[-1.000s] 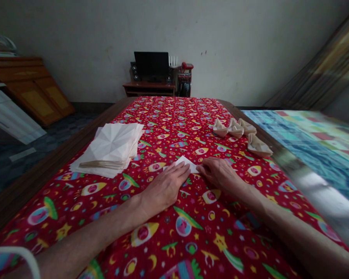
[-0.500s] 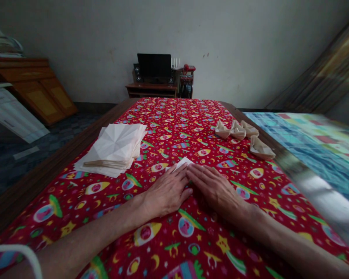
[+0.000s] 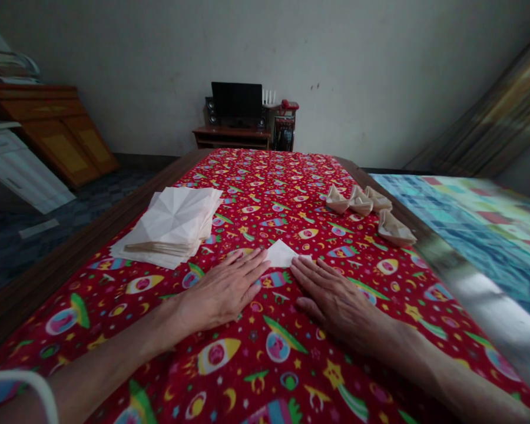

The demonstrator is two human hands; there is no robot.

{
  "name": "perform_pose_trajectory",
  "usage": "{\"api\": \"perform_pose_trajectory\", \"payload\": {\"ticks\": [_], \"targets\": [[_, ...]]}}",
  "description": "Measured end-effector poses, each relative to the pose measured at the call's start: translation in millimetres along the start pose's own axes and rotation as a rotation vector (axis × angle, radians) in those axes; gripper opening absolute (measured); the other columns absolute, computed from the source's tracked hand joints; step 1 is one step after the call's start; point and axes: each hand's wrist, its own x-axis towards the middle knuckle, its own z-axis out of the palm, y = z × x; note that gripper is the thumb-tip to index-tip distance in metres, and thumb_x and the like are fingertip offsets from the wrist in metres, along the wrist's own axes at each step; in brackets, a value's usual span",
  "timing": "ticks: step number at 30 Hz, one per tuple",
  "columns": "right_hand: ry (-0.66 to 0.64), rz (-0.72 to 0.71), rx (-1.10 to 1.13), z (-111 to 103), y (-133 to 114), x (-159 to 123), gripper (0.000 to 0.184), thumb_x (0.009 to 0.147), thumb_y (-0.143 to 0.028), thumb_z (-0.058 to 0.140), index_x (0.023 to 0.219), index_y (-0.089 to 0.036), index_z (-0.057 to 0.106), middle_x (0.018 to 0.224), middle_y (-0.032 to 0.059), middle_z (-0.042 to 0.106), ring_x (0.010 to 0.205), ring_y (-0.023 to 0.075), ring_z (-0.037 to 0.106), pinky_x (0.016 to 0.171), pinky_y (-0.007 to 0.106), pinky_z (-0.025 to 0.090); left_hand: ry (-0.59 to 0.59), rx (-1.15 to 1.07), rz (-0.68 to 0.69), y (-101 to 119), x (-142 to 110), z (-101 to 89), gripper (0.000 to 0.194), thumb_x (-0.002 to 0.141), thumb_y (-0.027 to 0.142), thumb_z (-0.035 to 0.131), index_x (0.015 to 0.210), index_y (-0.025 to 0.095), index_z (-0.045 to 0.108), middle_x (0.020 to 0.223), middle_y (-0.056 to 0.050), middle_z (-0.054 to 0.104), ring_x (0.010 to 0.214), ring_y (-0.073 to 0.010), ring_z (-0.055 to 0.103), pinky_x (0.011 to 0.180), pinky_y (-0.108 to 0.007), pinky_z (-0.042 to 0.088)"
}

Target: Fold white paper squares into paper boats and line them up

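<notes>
A small folded piece of white paper (image 3: 280,254) lies flat on the red patterned tablecloth (image 3: 287,218), its pointed corner facing away from me. My left hand (image 3: 229,287) rests palm down, fingers stretched, with the fingertips over the paper's left side. On the other side my right hand (image 3: 329,291) lies flat too, its fingertips pressing on the right part of the paper. Both hands are open, and the paper's outer ends are partly hidden beneath the fingers.
A stack of creased white paper sheets (image 3: 172,221) sits at the left. Several folded paper boats (image 3: 361,201) stand at the right, one nearer boat (image 3: 396,228) apart. Beyond the table are a monitor (image 3: 237,100), a wooden cabinet (image 3: 79,138) and a bed (image 3: 463,218).
My hands have slid apart, the left one leftward and the right one slightly to the right. More of the folded paper's middle now shows between them.
</notes>
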Motion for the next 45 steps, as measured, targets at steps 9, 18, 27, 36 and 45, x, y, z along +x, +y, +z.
{"api": "perform_pose_trajectory", "payload": {"ticks": [9,18,27,36,45], "targets": [[0.059,-0.04,0.063,5,10,18,0.031,0.095,-0.029,0.04,0.117,-0.019,0.059,0.12,0.0102,0.062,0.116,0.0214,0.055,0.101,0.04,0.042,0.082,-0.006,-0.043,-18,-17,-0.4,0.04,0.092,0.023,0.038,0.131,0.017,0.049,0.14,-0.006,0.046,0.129,-0.0177,0.043,0.108,-0.034,0.033],[0.003,-0.069,0.02,6,12,59,0.02,0.094,-0.022,0.043,0.089,-0.017,0.062,0.094,0.0073,0.068,0.094,0.0175,0.062,0.074,0.025,0.048,0.165,-0.116,-0.116,-23,22,-17.0,0.028,0.093,0.022,0.042,0.109,0.02,0.064,0.098,-0.005,0.068,0.093,-0.018,0.063,0.082,-0.029,0.05],[0.05,-0.095,0.099,13,27,59,0.018,0.091,-0.019,0.045,0.091,-0.019,0.064,0.089,0.0064,0.068,0.085,0.0153,0.062,0.073,0.024,0.047,0.321,-0.282,-0.142,-38,34,9.3,0.031,0.09,0.018,0.042,0.113,0.019,0.064,0.093,-0.005,0.064,0.09,-0.0162,0.06,0.082,-0.028,0.048],[0.049,-0.154,-0.034,7,16,57,0.019,0.089,-0.011,0.043,0.101,-0.011,0.058,0.093,0.0124,0.066,0.089,0.0193,0.061,0.072,0.027,0.048,0.338,-0.462,-0.246,-40,30,4.0,0.032,0.091,0.025,0.042,0.11,0.017,0.066,0.102,-0.007,0.068,0.092,-0.0175,0.064,0.085,-0.029,0.049],[0.297,0.072,0.005,12,21,58,0.02,0.092,-0.016,0.039,0.088,-0.015,0.059,0.083,0.0076,0.066,0.072,0.0134,0.06,0.065,0.022,0.043,0.44,-1.011,-0.489,-17,30,8.5,0.052,0.097,0.041,0.021,0.139,0.013,0.033,0.106,-0.009,0.066,0.096,-0.0181,0.064,0.085,-0.032,0.053]]}}
